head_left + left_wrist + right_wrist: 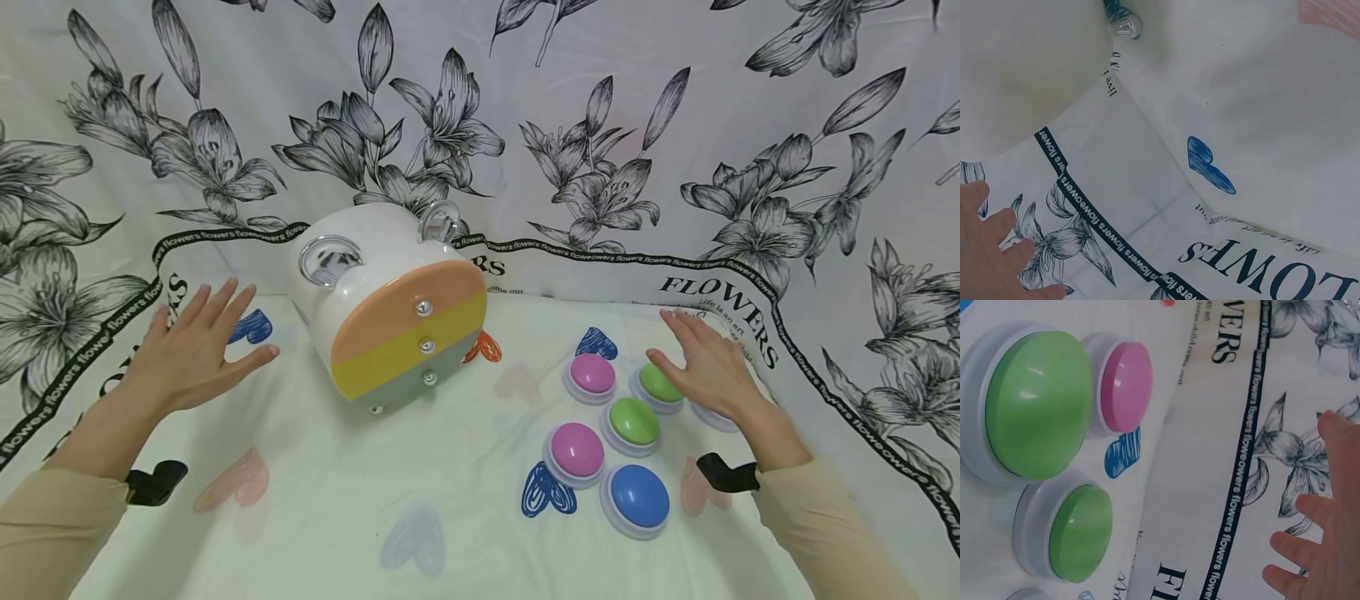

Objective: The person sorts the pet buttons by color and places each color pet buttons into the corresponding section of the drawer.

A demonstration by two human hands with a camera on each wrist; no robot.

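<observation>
My left hand (pixel 191 354) hovers with spread fingers to the left of a white rounded cabinet (pixel 375 225). The cabinet's front has orange, yellow and green-grey bands, each with a silver knob, and clear round pieces stand on its top. My right hand (pixel 708 367), fingers extended, is above the right-hand side of a group of round push buttons. Among them are a blue button (pixel 640 495), a pink button (pixel 577 449), a farther pink button (pixel 592 373), a green button (pixel 634 420) and another green button (pixel 1080 534). One more white base (pixel 716 418) is partly hidden under the right hand.
A white cloth (pixel 337 517) with printed hearts covers the table. Behind it hangs a flower-printed curtain (pixel 517 167) with a black lettered band. Black straps (pixel 156 483) circle both wrists.
</observation>
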